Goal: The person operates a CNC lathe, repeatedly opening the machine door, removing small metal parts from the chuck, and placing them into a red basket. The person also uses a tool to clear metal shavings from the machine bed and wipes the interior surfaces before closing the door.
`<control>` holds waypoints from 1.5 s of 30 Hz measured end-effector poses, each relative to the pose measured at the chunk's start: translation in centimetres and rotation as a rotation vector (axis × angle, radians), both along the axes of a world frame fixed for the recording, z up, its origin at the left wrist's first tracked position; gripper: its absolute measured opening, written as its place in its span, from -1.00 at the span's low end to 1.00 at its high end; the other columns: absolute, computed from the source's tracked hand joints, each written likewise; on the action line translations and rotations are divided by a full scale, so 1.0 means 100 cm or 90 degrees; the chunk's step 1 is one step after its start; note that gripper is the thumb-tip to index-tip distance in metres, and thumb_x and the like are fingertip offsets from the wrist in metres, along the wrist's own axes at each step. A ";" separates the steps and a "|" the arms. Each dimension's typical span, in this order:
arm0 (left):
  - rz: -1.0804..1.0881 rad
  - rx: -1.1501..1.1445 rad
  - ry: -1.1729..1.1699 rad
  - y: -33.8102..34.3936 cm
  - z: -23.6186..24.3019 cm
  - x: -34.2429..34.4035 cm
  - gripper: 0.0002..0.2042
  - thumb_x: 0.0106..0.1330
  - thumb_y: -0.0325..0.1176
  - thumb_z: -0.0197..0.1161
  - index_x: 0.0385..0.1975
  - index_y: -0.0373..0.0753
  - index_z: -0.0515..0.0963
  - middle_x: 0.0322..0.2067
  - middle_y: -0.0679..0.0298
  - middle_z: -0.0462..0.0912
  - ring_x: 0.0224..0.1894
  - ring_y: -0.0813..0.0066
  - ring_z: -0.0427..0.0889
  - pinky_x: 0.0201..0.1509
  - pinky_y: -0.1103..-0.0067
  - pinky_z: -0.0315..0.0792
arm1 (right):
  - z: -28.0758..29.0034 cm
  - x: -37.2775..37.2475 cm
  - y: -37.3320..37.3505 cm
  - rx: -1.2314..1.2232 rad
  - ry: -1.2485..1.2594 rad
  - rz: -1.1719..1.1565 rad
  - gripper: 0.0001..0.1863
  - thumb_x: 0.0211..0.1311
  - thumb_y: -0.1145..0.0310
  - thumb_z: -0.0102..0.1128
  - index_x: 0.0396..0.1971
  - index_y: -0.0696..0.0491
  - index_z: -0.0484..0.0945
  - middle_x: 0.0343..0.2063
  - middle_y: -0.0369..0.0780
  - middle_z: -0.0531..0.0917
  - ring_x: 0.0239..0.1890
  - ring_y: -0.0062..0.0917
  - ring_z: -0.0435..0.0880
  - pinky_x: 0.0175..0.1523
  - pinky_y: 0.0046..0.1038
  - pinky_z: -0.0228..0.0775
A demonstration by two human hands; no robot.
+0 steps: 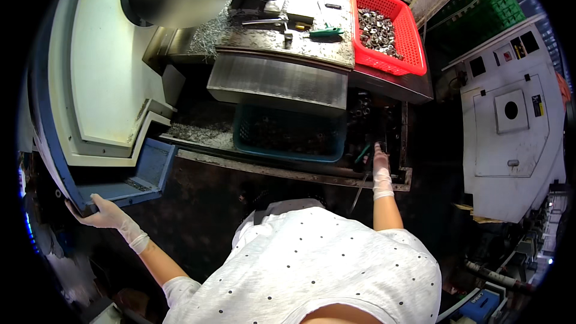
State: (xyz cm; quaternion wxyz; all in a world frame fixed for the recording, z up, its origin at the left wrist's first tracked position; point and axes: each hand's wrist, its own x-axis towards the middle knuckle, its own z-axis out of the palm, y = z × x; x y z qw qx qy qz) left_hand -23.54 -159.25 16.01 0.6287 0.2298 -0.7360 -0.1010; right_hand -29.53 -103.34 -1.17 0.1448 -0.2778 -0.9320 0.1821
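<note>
My left hand (107, 214), in a thin whitish glove, grips the lower corner of a blue-edged machine panel (81, 195). Its thumb lies on the inner side and the fingers wrap round the outside. Far to the right, my right hand (381, 168), gloved likewise, reaches forward into the dark space low beside the bench. Its fingers are pressed together; whatever they hold is lost in shadow. Just left of them is a small green piece (362, 153), and a thin pale rod or hose (359, 195) runs down below it. A teal basket (288, 157) with dim contents sits under the bench.
On the bench (246, 45) lie metal shavings (210, 35), a green-handled tool (325, 32) and a wrench-like metal tool (264, 21). A red basket (414, 42) holds many small metal parts (377, 31). A pale cabinet (510, 138) stands at right, green crates (480, 9) behind.
</note>
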 end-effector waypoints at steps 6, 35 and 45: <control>0.049 0.016 -0.011 -0.004 0.005 0.006 -0.51 -0.17 -0.61 0.00 -0.11 -0.38 0.15 -0.13 0.04 0.24 -0.10 0.22 0.28 -0.03 0.47 0.19 | -0.016 -0.040 -0.097 0.077 -0.051 0.483 -0.59 -0.24 0.18 0.11 -0.34 0.09 0.39 -0.25 -0.09 0.38 -0.16 -0.27 0.30 -0.08 -0.34 0.11; -0.034 -0.032 -0.009 -0.002 -0.006 0.004 -0.47 -0.07 -0.61 -0.07 -0.02 -0.40 -0.01 -0.01 0.05 0.10 0.03 0.20 0.12 0.08 0.41 -0.03 | 0.136 -0.378 -0.443 -0.755 0.585 0.073 -0.86 -0.04 0.45 -0.13 -0.66 0.14 0.40 -0.68 -0.35 0.43 -0.63 -0.71 0.31 -0.48 -0.67 0.21; -0.057 -0.041 -0.045 -0.006 -0.017 0.012 -0.48 -0.01 -0.47 -0.01 -0.03 -0.37 -0.02 -0.02 -0.02 0.07 0.03 0.10 0.08 0.08 0.30 -0.08 | 0.127 -0.379 -0.432 -0.378 0.627 0.401 -0.60 -0.11 0.32 0.01 -0.22 0.18 0.26 -0.26 -0.07 0.40 -0.25 -0.31 0.39 -0.15 -0.47 0.21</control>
